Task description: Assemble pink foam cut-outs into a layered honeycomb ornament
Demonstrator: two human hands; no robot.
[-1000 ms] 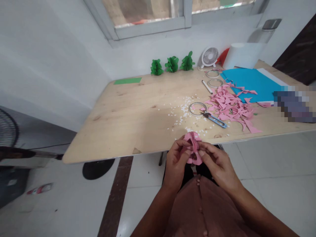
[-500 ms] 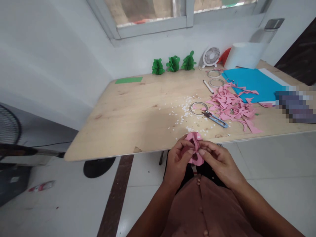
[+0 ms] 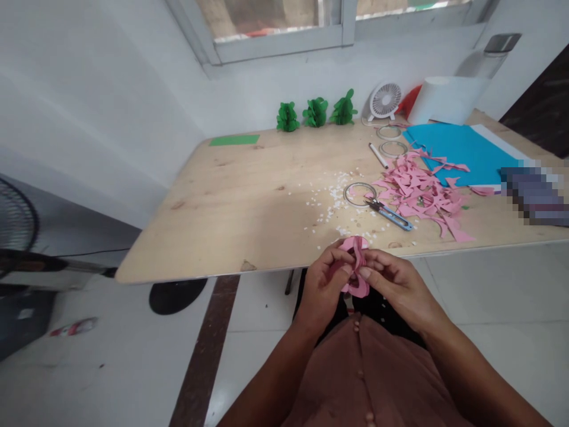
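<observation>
Firmly pinched between both hands, pink paper.

- Green paper ornaments, three, between 12 and 1 o'clock from the view's centre.
- Rings, three: two at 2 o'clock, one nearer 3 o'clock.
- Pen, one, 2 o'clock.
- Snips, one, 3 o'clock.
- Green strip, one, between 10 and 11 o'clock.
- Fans, two: small white fan, 2 o'clock; large fan, 9 o'clock.
- Bottle, one, 8 o'clock.
- Hands, two: left hand, 5 o'clock; right hand, 4 o'clock.
- Held pink paper piece, one, 4 o'clock.
</observation>
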